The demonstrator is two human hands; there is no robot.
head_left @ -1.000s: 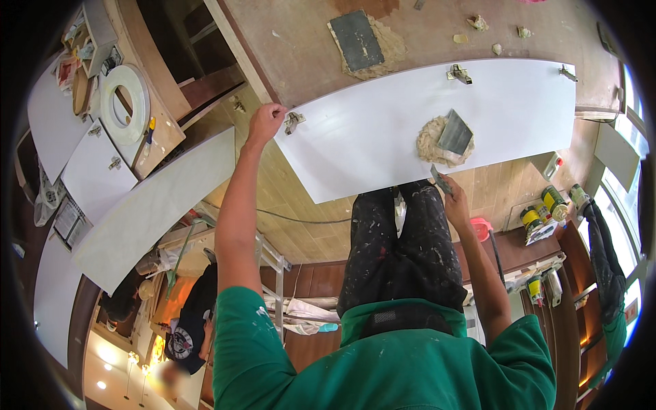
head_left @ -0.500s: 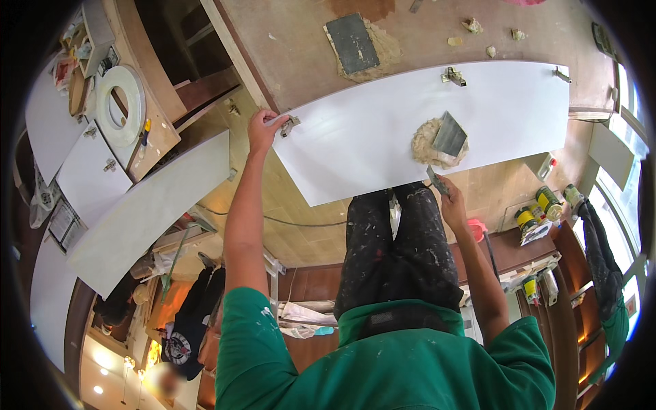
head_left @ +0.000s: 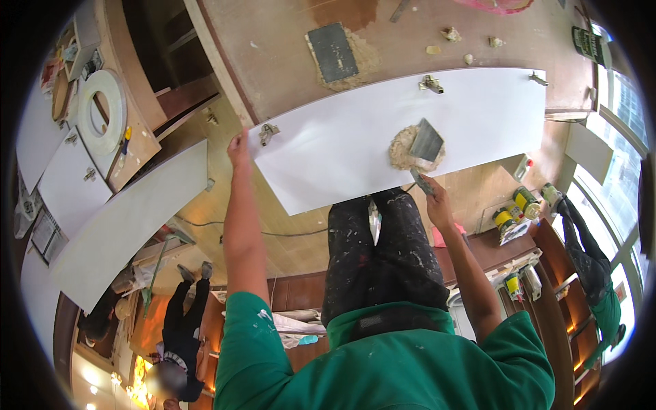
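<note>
A long white panel (head_left: 328,143) lies before me, with metal hinges along its far edge, one hinge (head_left: 268,134) at the left corner. My left hand (head_left: 238,149) holds the panel's left end, fingers curled at its edge beside that hinge. In my right hand (head_left: 437,201) is a putty knife (head_left: 421,181), closed in the fingers. Its blade points to the near edge of a mound of beige putty (head_left: 402,147) on the panel. A grey flat plate (head_left: 427,141) rests on this mound. I cannot tell whether the blade touches the putty.
Beyond the panel, a brown tabletop (head_left: 273,48) carries another grey plate (head_left: 333,52) on putty and several dried lumps. A white ring roll (head_left: 85,113) and other panels stand at left. Paint cans (head_left: 526,203) stand at right. Other people are at lower left and far right.
My left hand's fingers have shifted off the hinge to the panel's end. The right hand keeps the putty knife close to the mound. The whole view has shifted slightly.
</note>
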